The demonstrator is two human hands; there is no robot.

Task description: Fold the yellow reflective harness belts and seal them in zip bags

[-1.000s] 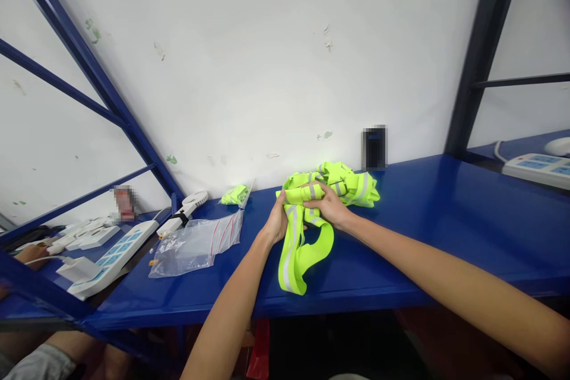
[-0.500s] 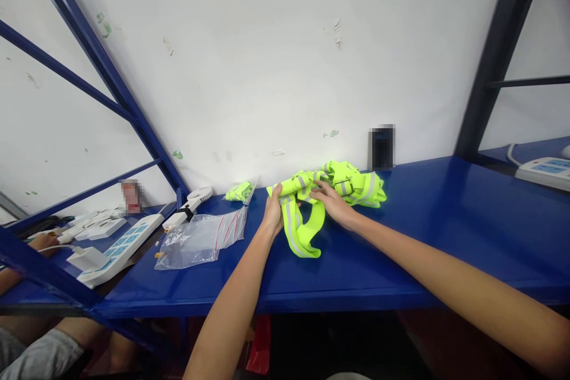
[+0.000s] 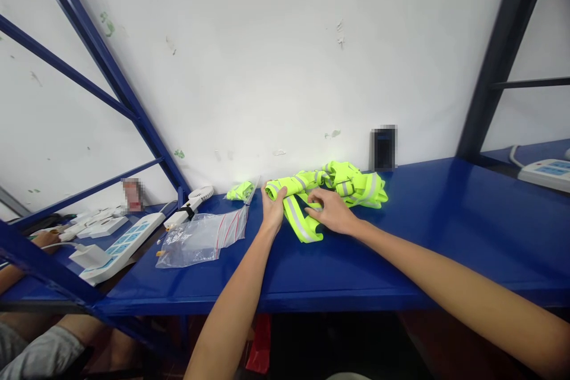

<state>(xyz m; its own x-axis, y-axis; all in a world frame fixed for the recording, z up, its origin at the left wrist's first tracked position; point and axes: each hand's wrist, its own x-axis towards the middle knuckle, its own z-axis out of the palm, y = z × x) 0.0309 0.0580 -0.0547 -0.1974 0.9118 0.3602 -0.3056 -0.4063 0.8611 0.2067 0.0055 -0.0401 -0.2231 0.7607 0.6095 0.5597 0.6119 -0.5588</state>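
A neon-yellow reflective strap (image 3: 297,218) with silver stripes is bunched in front of me, one length hanging in a loop over the blue tabletop. My left hand (image 3: 272,209) is closed around its flat-folded end, thumb on top. With curled fingers, my right hand (image 3: 332,210) pinches the side of the hanging loop; the fingertips are partly hidden. More of the tangled yellow webbing (image 3: 356,187), with a dark buckle-like piece, lies to the right behind that hand. Left of my left hand rests a small clear bag with folded yellow material (image 3: 240,191).
Clear zip bags (image 3: 202,238) and a white handheld fan (image 3: 189,209) lie on the left of the blue table (image 3: 427,237). A dark upright object (image 3: 383,149) leans on the wall. Beyond the blue frame are a power strip (image 3: 124,249) and another person's hand (image 3: 44,238).
The hanging loop has been drawn up and is shorter. My right hand has shifted slightly down and now pinches the loop; my left hand has turned a little around the folded end.
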